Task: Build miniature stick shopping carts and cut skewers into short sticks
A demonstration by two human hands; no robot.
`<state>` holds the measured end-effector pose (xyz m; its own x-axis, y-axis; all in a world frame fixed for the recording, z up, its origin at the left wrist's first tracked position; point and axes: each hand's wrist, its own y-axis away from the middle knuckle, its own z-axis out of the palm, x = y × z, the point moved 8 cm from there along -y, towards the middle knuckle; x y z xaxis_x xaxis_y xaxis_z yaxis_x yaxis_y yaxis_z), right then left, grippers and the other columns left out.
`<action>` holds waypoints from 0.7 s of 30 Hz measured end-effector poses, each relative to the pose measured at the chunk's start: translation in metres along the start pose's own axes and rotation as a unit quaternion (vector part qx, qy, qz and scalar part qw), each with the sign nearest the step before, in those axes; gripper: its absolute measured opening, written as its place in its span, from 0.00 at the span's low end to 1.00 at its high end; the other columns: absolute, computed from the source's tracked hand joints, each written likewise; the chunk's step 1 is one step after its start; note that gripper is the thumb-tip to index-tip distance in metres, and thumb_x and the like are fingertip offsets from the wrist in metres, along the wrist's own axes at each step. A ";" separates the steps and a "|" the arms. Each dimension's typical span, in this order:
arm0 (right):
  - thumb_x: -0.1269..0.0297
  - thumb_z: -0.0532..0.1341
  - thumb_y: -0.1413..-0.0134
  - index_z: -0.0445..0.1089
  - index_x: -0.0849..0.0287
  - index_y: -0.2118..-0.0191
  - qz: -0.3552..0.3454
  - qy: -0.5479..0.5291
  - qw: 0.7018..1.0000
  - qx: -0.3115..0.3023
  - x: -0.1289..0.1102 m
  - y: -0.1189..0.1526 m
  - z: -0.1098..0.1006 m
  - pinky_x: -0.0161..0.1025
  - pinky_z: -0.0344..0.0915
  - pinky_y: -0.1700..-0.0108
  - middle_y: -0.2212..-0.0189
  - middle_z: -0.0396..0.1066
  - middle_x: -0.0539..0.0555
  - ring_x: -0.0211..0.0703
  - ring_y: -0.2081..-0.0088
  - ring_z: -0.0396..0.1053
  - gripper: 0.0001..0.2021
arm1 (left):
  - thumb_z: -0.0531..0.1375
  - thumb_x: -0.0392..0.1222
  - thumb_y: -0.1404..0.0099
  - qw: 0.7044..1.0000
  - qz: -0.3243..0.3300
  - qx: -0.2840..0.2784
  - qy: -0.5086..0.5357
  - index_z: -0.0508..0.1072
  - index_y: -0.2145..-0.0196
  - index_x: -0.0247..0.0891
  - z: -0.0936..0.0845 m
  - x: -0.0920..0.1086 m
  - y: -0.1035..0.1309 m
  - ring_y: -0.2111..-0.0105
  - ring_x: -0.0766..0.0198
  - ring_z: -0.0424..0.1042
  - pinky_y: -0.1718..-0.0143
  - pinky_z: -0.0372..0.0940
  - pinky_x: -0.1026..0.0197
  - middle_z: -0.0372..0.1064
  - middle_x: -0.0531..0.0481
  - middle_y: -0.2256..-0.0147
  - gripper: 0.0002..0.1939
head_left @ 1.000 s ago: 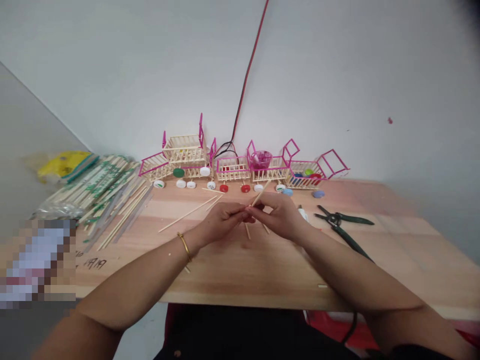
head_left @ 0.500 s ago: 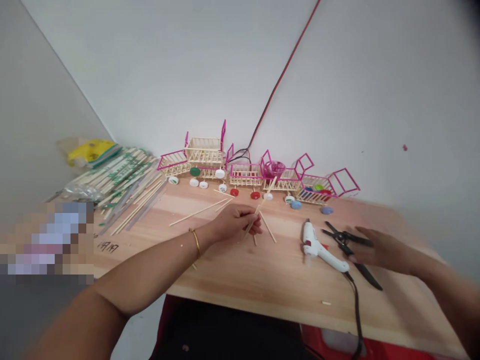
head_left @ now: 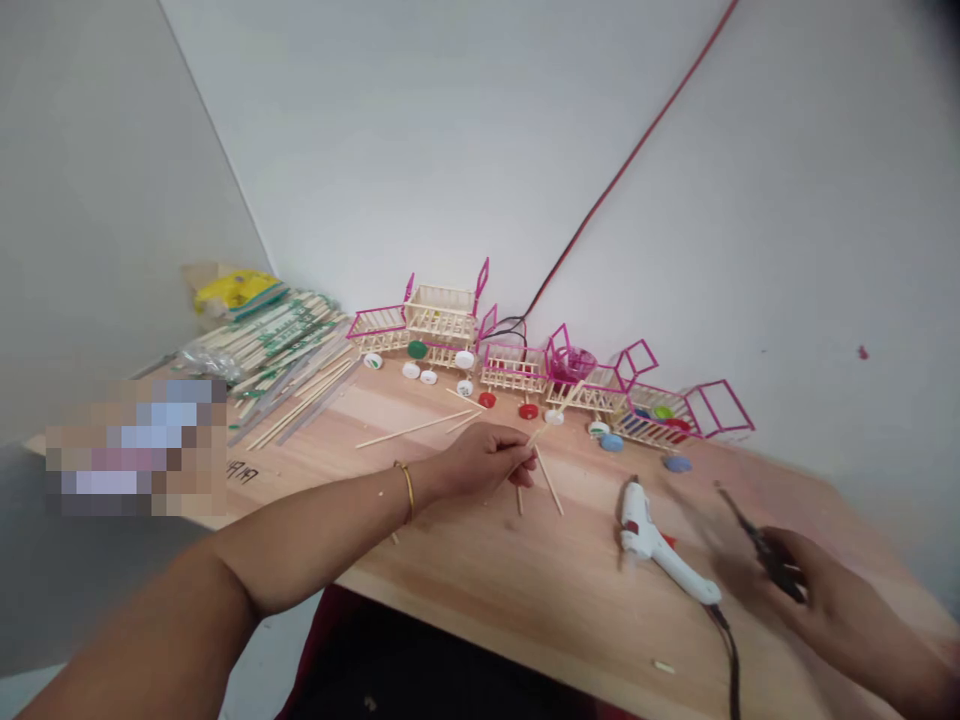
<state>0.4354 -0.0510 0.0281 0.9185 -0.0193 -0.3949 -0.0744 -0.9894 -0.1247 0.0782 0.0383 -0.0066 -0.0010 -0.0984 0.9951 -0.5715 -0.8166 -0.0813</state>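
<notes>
My left hand is closed in a pinch on thin wooden sticks that point up and to the right over the table. Just beneath its fingers, another loose stick lies on the wood. On the right, my right hand is wrapped round the black-handled pruning shears, raised off the table and blurred; their jaws point up and left. A white glue gun lies between the hands, nozzle toward the back.
Small stick carts with pink handles and bottle-cap wheels, such as this one, line the back by the wall. Wrapped stick bundles and a yellow bag sit at left. A black cord runs over the front edge.
My right hand has taken hold of the pruning shears and lifted them off the table, toward the right. My left hand keeps its pinch on the sticks. The view has shifted.
</notes>
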 end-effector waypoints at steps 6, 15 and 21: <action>0.53 0.57 0.47 0.60 0.51 0.49 -0.092 -0.013 0.996 0.004 -0.079 0.007 0.001 0.54 0.71 0.55 0.55 0.71 0.60 0.59 0.54 0.72 0.20 | 0.52 0.42 0.32 0.976 0.123 0.033 -0.176 0.72 0.72 0.34 0.002 0.030 0.011 0.70 0.69 0.72 0.64 0.64 0.67 0.73 0.50 0.72 0.15; 0.66 0.57 0.49 0.53 0.56 0.43 -0.220 -0.037 0.974 -0.048 -0.200 -0.012 0.049 0.56 0.62 0.46 0.48 0.63 0.62 0.56 0.47 0.63 0.26 | 0.49 0.39 0.30 0.917 0.249 0.090 -0.297 0.70 0.69 0.35 0.002 0.063 0.026 0.68 0.66 0.69 0.62 0.62 0.64 0.72 0.48 0.70 0.13; 0.67 0.59 0.51 0.52 0.56 0.43 -0.236 -0.041 0.970 -0.031 -0.218 -0.015 0.052 0.55 0.60 0.44 0.48 0.61 0.61 0.56 0.46 0.61 0.29 | 0.50 0.37 0.31 0.899 0.282 0.086 -0.323 0.70 0.65 0.35 0.004 0.065 0.028 0.67 0.64 0.70 0.63 0.65 0.62 0.72 0.46 0.68 0.10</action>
<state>0.2164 -0.0248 0.0689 0.8101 0.4480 -0.3781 0.3739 -0.8916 -0.2553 0.0656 0.0070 0.0554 0.2575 -0.7890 0.5578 -0.4946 -0.6035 -0.6254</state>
